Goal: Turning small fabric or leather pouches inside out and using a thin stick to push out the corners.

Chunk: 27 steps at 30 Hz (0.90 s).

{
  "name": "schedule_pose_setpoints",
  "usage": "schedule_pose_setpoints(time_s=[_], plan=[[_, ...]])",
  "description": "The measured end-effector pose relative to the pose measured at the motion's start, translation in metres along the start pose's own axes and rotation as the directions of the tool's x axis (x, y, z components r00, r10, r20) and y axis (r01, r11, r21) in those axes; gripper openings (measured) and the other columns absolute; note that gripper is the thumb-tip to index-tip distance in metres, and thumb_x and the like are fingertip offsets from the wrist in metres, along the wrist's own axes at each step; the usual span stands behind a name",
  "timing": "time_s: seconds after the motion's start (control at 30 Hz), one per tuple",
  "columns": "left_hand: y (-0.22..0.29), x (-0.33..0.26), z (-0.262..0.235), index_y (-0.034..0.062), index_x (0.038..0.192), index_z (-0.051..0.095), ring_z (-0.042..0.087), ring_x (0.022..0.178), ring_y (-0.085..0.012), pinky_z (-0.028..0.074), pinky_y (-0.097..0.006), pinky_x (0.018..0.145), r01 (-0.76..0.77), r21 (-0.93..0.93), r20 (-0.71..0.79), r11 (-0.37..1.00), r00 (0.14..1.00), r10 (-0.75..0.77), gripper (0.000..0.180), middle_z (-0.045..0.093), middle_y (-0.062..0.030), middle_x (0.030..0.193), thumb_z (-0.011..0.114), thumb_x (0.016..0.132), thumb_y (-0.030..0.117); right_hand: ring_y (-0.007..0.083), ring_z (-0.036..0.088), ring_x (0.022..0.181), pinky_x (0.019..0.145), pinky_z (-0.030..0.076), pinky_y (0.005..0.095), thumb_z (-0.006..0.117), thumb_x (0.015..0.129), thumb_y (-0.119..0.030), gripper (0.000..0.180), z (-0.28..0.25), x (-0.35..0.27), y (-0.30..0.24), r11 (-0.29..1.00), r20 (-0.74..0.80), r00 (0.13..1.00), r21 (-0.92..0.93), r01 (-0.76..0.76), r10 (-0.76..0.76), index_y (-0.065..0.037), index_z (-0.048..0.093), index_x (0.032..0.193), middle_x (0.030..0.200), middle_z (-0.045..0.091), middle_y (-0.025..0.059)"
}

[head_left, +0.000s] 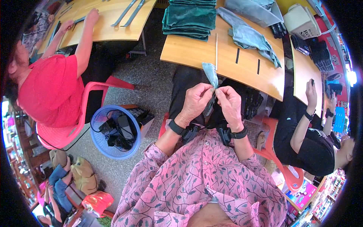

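Observation:
In front of my chest, at the table's near edge, my left hand [196, 99] and my right hand [230, 104] pinch one narrow light-blue piece of fabric [210, 73] between thumbs and fingertips. The two hands almost touch. The upper end of the fabric sticks up above the fingers, and a darker part hangs below them. A thin pale stick [216, 51] lies on the wooden table [185, 49] just beyond my hands. To its right lie two short dark strips [237, 55] and a crumpled light-blue cloth [247, 36].
Folded dark green cloths [188, 20] are stacked at the table's far left, a grey plastic bin [261, 15] at its far right. A blue basket [96, 138] with black cables stands on the floor. People sit left, in a red shirt [53, 89], and right, in black [310, 147].

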<state>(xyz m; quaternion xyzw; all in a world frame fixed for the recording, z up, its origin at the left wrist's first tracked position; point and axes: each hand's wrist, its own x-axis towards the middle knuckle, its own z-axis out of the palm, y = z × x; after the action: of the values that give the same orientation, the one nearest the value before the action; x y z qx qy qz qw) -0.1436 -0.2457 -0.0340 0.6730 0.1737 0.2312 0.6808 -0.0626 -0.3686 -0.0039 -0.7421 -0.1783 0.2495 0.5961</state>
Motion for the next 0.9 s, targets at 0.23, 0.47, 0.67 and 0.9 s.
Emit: schedule_pose_setpoints(time_s=[0.23, 0.47, 0.67, 0.9], plan=[[-0.007, 0.002, -0.006, -0.0001, 0.1, 0.062, 0.054, 0.076, -0.005, 0.046, -0.021, 0.067, 0.247, -0.323, 0.164, 0.914, 0.965, -0.203, 0.016, 0.062, 0.0018, 0.083, 0.058, 0.095, 0.015, 0.0028, 0.042, 0.06, 0.056, 0.035, 0.0187, 0.057, 0.097, -0.018, 0.015, -0.004, 0.001, 0.005, 0.92, 0.167, 0.983, 0.368, -0.133, 0.075, -0.004, 0.059, 0.091, 0.073, 0.051, -0.0051], [0.0, 0.003, -0.007, 0.0057, 0.096, 0.06, 0.05, 0.077, -0.0025, 0.043, -0.02, 0.067, 0.31, -0.367, 0.252, 0.877, 0.941, -0.226, 0.016, 0.057, 0.0059, 0.083, 0.06, 0.096, 0.021, 0.0026, 0.042, 0.061, 0.056, 0.035, 0.0189, 0.056, 0.098, -0.017, 0.014, -0.002, 0.0, 0.0, 0.958, 0.176, 0.983, 0.267, -0.1, 0.054, -0.004, 0.058, 0.092, 0.074, 0.051, -0.0059], [-0.005, 0.005, -0.012, 0.0071, 0.091, 0.056, 0.05, 0.076, -0.0026, 0.042, -0.019, 0.065, 0.282, -0.334, 0.267, 0.9, 0.943, -0.196, 0.013, 0.055, 0.0066, 0.081, 0.068, 0.09, 0.012, 0.0019, 0.041, 0.061, 0.055, 0.035, 0.0182, 0.056, 0.098, -0.017, 0.013, -0.004, 0.0, 0.004, 0.983, 0.168, 0.984, 0.164, -0.084, 0.056, -0.005, 0.058, 0.092, 0.072, 0.049, -0.0066], [-0.004, 0.006, -0.015, 0.0025, 0.086, 0.056, 0.054, 0.066, -0.0061, 0.045, -0.024, 0.058, 0.126, 0.017, 0.105, 0.992, 0.986, -0.127, 0.015, 0.06, -0.0003, 0.074, 0.07, 0.084, 0.009, 0.0023, 0.04, 0.061, 0.053, 0.033, 0.0198, 0.056, 0.097, -0.014, 0.013, -0.004, 0.003, 0.011, 0.995, 0.103, 0.995, -0.097, 0.029, -0.019, -0.005, 0.056, 0.088, 0.069, 0.046, -0.0066]])
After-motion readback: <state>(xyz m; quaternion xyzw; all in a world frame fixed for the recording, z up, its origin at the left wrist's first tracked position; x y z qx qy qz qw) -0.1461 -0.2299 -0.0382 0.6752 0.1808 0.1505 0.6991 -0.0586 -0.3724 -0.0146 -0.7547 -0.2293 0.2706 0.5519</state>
